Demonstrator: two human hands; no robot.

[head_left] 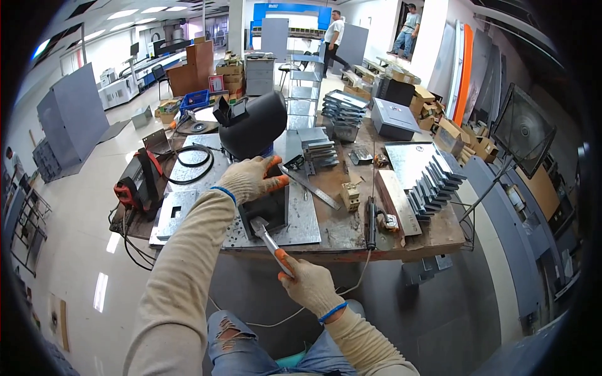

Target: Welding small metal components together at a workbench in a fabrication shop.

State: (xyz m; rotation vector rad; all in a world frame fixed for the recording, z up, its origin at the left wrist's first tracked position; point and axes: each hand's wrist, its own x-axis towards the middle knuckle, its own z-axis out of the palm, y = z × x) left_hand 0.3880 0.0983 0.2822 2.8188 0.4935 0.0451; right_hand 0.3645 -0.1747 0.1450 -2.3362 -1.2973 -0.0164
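Observation:
My left hand (pixel 246 180), in a cream knitted glove with orange fingertips, is over the far part of a dark, box-shaped metal piece (pixel 271 210). Its thumb and forefinger are spread apart; some of the other fingers are hidden. My right hand (pixel 311 287), gloved the same way, is closed round a silver-shafted hand tool (pixel 270 244). The tool slants up and left, its broad pale head at the near side of the dark piece; its exact kind is unclear. Beneath lies a flat metal sheet (pixel 305 227). A steel ruler (pixel 320 193) lies to the right.
A black welding helmet (pixel 254 128) stands beyond my left hand. Left are a black cable (pixel 199 177) and a red-and-black machine (pixel 135 182). Right are a small wooden block (pixel 350 197), a black-handled tool (pixel 371 225) and stacked metal brackets (pixel 437 188). A person (pixel 334 41) walks in the background.

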